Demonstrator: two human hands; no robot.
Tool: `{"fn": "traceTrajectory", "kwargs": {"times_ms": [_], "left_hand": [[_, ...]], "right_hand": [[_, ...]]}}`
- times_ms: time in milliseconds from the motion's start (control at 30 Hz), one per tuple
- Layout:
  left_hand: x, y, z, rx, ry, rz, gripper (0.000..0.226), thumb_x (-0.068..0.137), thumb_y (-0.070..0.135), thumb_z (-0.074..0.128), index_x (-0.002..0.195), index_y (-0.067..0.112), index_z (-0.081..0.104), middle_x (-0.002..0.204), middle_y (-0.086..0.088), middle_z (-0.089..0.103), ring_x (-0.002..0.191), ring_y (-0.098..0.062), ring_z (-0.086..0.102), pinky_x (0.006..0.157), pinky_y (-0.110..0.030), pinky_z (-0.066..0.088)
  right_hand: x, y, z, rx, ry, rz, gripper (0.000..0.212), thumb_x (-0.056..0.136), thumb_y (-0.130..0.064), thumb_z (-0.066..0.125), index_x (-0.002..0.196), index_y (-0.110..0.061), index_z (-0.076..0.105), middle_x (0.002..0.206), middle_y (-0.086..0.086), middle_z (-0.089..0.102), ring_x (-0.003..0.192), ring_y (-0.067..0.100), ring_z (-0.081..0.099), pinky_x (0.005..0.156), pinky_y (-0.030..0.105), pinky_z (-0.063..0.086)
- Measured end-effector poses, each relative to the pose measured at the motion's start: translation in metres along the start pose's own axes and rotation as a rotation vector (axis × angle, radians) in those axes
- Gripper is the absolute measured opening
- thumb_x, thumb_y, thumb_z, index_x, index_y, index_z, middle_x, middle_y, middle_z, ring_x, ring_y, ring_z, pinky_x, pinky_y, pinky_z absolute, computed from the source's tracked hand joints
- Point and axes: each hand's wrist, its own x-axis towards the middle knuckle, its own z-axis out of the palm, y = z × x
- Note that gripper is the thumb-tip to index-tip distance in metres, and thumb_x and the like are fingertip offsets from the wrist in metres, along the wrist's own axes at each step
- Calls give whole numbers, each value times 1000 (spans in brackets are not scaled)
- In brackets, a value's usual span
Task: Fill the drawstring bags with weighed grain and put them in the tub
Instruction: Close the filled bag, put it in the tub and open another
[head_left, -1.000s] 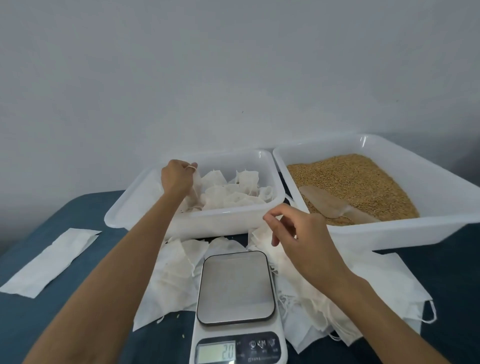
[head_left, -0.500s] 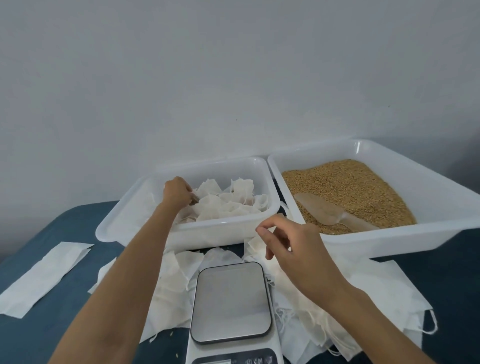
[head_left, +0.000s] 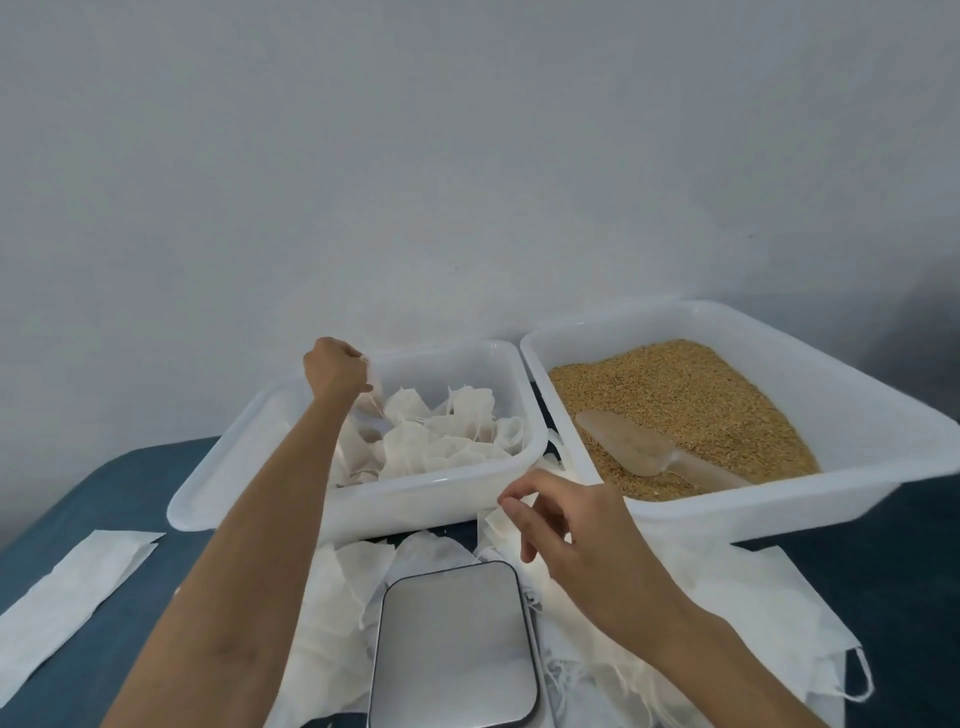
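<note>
I see my left hand (head_left: 332, 366) curled over the white plastic tub (head_left: 208, 499) of filled white cloth bags (head_left: 447, 436). My right hand (head_left: 582, 540) hovers, fingers loose, above empty white drawstring bags (head_left: 727, 587) beside the silver-topped scale (head_left: 452, 644).

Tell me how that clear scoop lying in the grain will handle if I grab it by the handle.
The scoop looks like thin translucent plastic, so probably light and fairly stiff. Its bowl lies partly sunk in the grain, so expect slight drag and some kernels spilling. The smooth handle may feel slippery.
</note>
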Motion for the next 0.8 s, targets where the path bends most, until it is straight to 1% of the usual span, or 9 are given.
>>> {"fn": "traceTrajectory", "kwargs": {"times_ms": [67, 133, 233, 333, 500, 633, 700, 767, 800], "left_hand": [[10, 2, 4, 24, -18, 39, 28, 93, -8, 64, 70, 6, 68, 68, -13, 74, 72, -32, 78, 76, -40, 65], [16, 0, 7, 92, -76, 75, 13, 91, -8, 67, 80, -3, 73, 85, -24, 76, 88, -37, 77, 88, -44, 63], [7, -9, 10, 264, -239, 122, 6, 90, -6, 70, 93, -5, 75, 94, -23, 76, 95, -38, 76, 84, -31, 62], [-3, -18, 11, 396, -323, 198, 16, 90, -9, 67, 104, -9, 76, 106, -26, 76, 102, -41, 73, 99, -44, 57], [-14, -22, 5, 551, -308, 260, 24, 91, -11, 57, 104, -6, 76, 110, -25, 74, 108, -42, 68, 93, -42, 55], [-36, -15, -5, 725, -439, 282, 15, 89, -2, 63, 96, 1, 76, 97, -17, 73, 99, -36, 67, 79, -38, 53], [-50, -6, -12, 785, -414, 300, 18, 92, 2, 61, 104, 5, 76, 106, -14, 74, 105, -35, 67, 90, -40, 51], [-67, 3, -22, 740, -270, 373, 27, 96, 2, 56, 115, 10, 74, 117, -10, 73, 113, -33, 65, 101, -43, 47], [-81, 8, -29, 651, -193, 430, 26, 98, 3, 56, 117, 9, 73, 116, -10, 74, 109, -32, 66, 99, -42, 48]], "right_hand": [[0, 0, 0, 2, -1, 2, 10, 102, -38, 57, 97, -35, 65, 65, -15, 67, 54, 8, 60, 58, 13, 41], [0, 1, 0, 7, -11, 6, 10, 102, -38, 57, 98, -33, 66, 65, -14, 67, 53, 7, 59, 58, 12, 40], [0, -1, 3, 27, -15, 6, 10, 101, -36, 58, 97, -32, 67, 65, -12, 68, 50, 7, 58, 56, 11, 40], [-1, -2, 5, 52, -28, 14, 12, 102, -37, 57, 97, -31, 66, 65, -11, 68, 46, 8, 56, 52, 11, 40], [-1, -2, 5, 58, -29, 13, 12, 102, -38, 57, 97, -32, 66, 66, -11, 69, 50, 10, 60, 55, 13, 44], [0, -2, 4, 50, -12, 3, 13, 102, -38, 57, 97, -32, 67, 66, -13, 69, 52, 8, 62, 57, 12, 43], [0, -2, 4, 58, -11, -1, 12, 102, -38, 57, 97, -32, 67, 67, -12, 69, 51, 8, 61, 57, 14, 45], [0, -4, 3, 69, -13, -5, 11, 102, -35, 58, 98, -31, 67, 67, -11, 69, 50, 9, 60, 56, 17, 47], [0, -6, 2, 78, -8, -13, 11, 102, -34, 58, 98, -30, 67, 67, -10, 69, 49, 10, 59, 55, 18, 48]]}}
